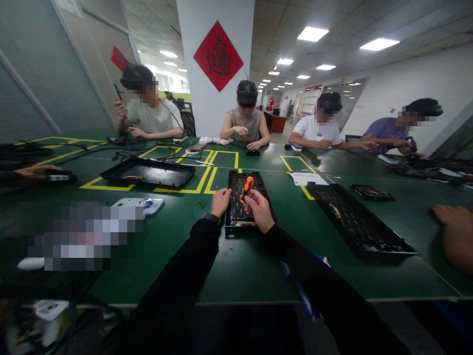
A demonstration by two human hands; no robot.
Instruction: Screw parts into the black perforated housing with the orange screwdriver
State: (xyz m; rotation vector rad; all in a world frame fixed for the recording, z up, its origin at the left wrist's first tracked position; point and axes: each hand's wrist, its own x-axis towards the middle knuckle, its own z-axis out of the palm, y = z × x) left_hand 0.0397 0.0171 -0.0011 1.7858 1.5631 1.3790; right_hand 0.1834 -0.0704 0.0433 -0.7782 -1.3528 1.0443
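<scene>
A black keyboard-like panel (254, 183) lies lengthwise on the green table (244, 261) in front of me. My left hand (220, 201) rests curled on the panel's left edge, gripping it. My right hand (259, 210) is closed around an orange-handled screwdriver (247, 188), whose tip points down onto the panel. Both my arms are in black sleeves.
A second black panel (356, 222) lies to the right, a black tray (148, 173) to the left, small packets (142, 203) beside it. Several people sit around the far side. Another person's hand (456, 234) rests at the right edge. Yellow tape lines mark the table.
</scene>
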